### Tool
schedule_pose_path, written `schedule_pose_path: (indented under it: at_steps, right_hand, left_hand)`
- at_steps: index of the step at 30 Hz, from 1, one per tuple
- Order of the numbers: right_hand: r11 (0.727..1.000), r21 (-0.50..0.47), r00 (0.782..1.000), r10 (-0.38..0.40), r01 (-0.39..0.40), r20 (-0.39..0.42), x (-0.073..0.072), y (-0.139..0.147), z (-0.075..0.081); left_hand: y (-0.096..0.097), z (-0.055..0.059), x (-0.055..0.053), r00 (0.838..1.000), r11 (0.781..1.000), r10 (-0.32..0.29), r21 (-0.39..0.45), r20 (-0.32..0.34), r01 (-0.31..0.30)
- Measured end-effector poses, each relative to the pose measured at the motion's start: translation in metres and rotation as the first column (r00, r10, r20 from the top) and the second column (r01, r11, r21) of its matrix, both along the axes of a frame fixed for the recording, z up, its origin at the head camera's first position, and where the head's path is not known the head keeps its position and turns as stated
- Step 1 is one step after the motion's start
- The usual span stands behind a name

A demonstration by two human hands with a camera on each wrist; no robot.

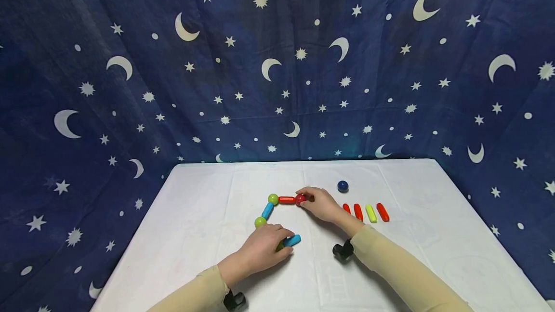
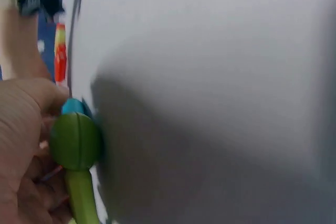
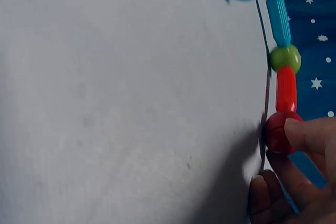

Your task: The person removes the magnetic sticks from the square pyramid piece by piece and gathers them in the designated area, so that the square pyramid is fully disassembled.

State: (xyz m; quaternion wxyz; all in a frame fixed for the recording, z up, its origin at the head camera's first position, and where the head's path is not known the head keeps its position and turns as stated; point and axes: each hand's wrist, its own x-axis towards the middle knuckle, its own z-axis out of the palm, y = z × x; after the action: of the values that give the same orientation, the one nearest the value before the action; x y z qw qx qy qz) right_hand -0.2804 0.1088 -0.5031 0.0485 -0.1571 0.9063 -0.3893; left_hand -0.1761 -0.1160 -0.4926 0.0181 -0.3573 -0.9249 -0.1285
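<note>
A chain of toy rods and balls bends across the white table. Its red ball is pinched between thumb and fingers of my right hand; a red rod joins it to a green ball. From there a blue rod runs to another green ball beside my left hand. That hand grips a darker green ball, with a yellow-green rod on one side and a blue rod on the other. Fingers partly cover the near section.
Right of the right hand lie loose red rods and a yellow-green rod, partly behind the wrist. A dark blue ball sits farther back on the white table. A starry blue cloth hangs behind.
</note>
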Motion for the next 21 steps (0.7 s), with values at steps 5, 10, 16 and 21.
schedule_pose_path:
  at_steps: [5,10,16,21]
  right_hand:
    - [0.999,-0.031,0.999,0.044,-0.043,0.019,-0.002,0.002,0.001]
    - [0.997,-0.055,0.997,0.065,-0.062,0.046,-0.002,0.003,0.003]
    - [0.991,-0.117,0.992,0.071,-0.058,0.103,-0.004,0.005,0.002]
    - [0.989,-0.144,0.984,0.067,-0.044,0.165,-0.003,0.005,-0.001]
  left_hand:
    - [0.016,0.007,0.011,0.997,1.0,-0.019,-0.002,0.079,0.019]
    - [0.02,0.016,0.001,0.998,0.999,0.04,-0.002,0.037,-0.04]
    - [0.013,0.019,-0.049,0.967,0.962,0.249,0.101,0.06,-0.254]
    - [0.005,0.013,-0.085,0.926,0.937,0.267,0.153,0.266,-0.314]
